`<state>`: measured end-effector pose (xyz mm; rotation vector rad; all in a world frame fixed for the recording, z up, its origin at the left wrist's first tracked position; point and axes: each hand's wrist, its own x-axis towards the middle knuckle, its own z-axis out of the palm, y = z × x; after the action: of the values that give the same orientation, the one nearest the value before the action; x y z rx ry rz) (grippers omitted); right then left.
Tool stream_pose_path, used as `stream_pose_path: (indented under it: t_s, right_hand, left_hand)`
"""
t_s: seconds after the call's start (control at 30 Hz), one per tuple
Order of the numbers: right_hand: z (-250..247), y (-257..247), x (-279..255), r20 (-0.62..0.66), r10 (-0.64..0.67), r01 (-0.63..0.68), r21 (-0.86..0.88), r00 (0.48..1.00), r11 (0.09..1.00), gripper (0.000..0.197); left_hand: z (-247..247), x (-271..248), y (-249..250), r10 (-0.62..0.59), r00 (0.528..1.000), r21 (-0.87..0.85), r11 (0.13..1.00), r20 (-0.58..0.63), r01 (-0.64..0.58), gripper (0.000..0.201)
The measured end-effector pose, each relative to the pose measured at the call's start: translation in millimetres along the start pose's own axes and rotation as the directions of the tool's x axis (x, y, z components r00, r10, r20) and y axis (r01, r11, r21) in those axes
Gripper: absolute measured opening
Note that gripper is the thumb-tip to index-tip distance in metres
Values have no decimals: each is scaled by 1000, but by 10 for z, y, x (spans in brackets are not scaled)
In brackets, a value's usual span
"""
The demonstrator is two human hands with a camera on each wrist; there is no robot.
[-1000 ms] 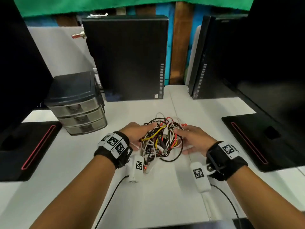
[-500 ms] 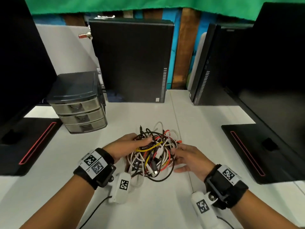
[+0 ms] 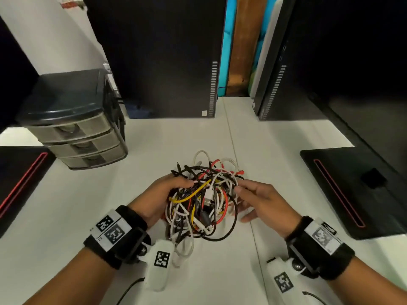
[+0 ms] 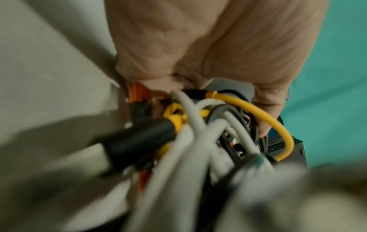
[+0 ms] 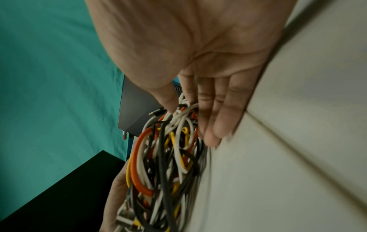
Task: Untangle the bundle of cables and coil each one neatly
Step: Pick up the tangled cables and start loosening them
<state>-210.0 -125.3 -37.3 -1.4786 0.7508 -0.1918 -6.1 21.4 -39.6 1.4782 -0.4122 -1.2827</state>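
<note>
Now the cable bundle (image 3: 203,198) sits clasped between both hands' fingers (image 3: 184,183).

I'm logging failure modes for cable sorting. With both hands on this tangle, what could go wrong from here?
1. The left hand grips the tangled bundle of white, black, yellow and orange cables while the right hand pinches white strands; pulling blindly could tighten knots.
2. The bare silver USB plug sits mid-tangle and may snag on loops.
3. White loops trail beside the left wrist camera and could catch on it.
</note>
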Motion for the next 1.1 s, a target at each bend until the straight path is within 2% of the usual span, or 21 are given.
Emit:
stream_pose_path:
  t_s: [0.17,0.37,0.5,0.63,0.7,0.8,0.9,0.97,1.07,1.1]
  right_hand:
    - [-71,-160,80,-54,-10,20,179,998,984,29]
    - [-162,-415,78,-86,-188,206,317,978,926,39]
    - [-192,-309,-30,-146,-258,289,272,955,918,33]
    - [-198,-266,-139,-174,-314,345,186,933,920,29]
    - [-181,-292,-177,-238,-377,402,66,895,913,33]
    - [-147,-365,-212,-290,-450,461,-36,844,887,43]
    - [-116,-448,-249,-302,-495,498,-72,815,864,44]
    - [-98,-474,-289,-315,-504,494,-115,804,862,41]
    - [-73,-424,-288,-376,-502,485,-146,779,862,41]
    - [-60,-404,-279,-400,-495,484,-137,771,864,42]
  left_hand:
    - [-95,65,17,-48,999,-232,972,-2,46,45]
    - [-50,69,131,-52,998,-430,900,46,67,56]
    - [242,-36,161,-30,995,-436,897,94,68,54]
    - [585,-172,99,35,998,-368,930,47,-15,40]
    - [660,-226,90,73,997,-372,926,1,-68,33]
    - [695,-277,64,184,980,-265,944,-78,-198,35]
    - [693,-341,-10,292,947,-175,934,-131,-312,37]
    - [647,-339,-1,245,955,-219,935,-166,-279,35]
    - [706,-390,63,267,955,-224,930,-127,-290,57]
    - [761,-441,116,272,956,-269,918,-112,-293,54]
